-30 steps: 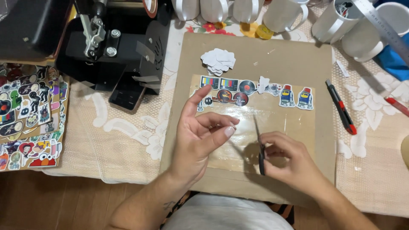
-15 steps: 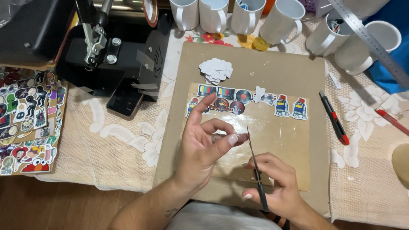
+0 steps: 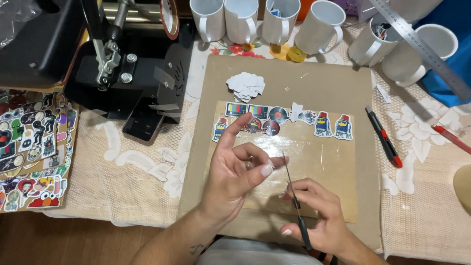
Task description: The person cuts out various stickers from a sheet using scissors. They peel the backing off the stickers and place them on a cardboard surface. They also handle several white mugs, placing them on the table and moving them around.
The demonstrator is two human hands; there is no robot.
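Observation:
My right hand (image 3: 316, 216) grips black scissors (image 3: 293, 196), blades pointing up toward my left thumb. My left hand (image 3: 235, 169) is raised over the clear film sheet (image 3: 314, 162), thumb and middle finger pinched together on what looks like a small clear or white scrap, index finger stretched up. Whether the scrap is really held is hard to tell. A row of cut-out colour stickers (image 3: 284, 120) lies along the top of the film. A pile of white sticker backs (image 3: 245, 86) sits above them on the brown cardboard (image 3: 211, 147).
A black press machine (image 3: 127, 73) stands at the upper left. Several white mugs (image 3: 274, 22) line the back. A red-and-black utility knife (image 3: 383, 136) lies right of the cardboard, a metal ruler (image 3: 427, 49) beyond. A printed sticker sheet (image 3: 32, 147) lies far left.
My head has leaned in, so the view is closer. My left hand rose slightly and the scissors swung nearer to its thumb.

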